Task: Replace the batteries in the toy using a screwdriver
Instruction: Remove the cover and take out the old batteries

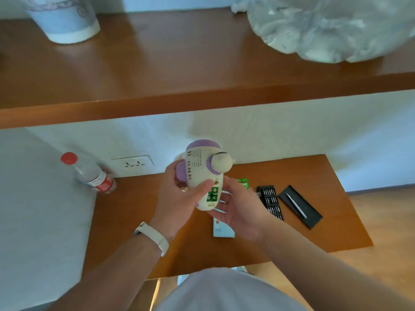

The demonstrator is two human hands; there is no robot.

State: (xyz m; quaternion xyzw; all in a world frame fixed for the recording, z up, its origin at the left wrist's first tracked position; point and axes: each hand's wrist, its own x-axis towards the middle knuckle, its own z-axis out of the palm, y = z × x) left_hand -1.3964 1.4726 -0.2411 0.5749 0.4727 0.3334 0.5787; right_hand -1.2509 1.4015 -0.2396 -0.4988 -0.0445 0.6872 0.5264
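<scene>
Above the brown table (134,209), your left hand (179,198) grips one cream-and-purple toy (202,169), fingers wrapped round its body, your right hand (238,207) cradles it from below, fingers relaxed, green cells (213,194) exposed in its back, one screwdriver (296,205) on one black lid (312,217), one bit case (270,202), one red-labelled bottle (92,176), all print unreadable.

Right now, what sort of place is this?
Probably a home or hotel room, not a workshop: a small wooden desk stands against a white wall with a wall socket. A wooden shelf above holds a paper cup and a plastic bag.
</scene>
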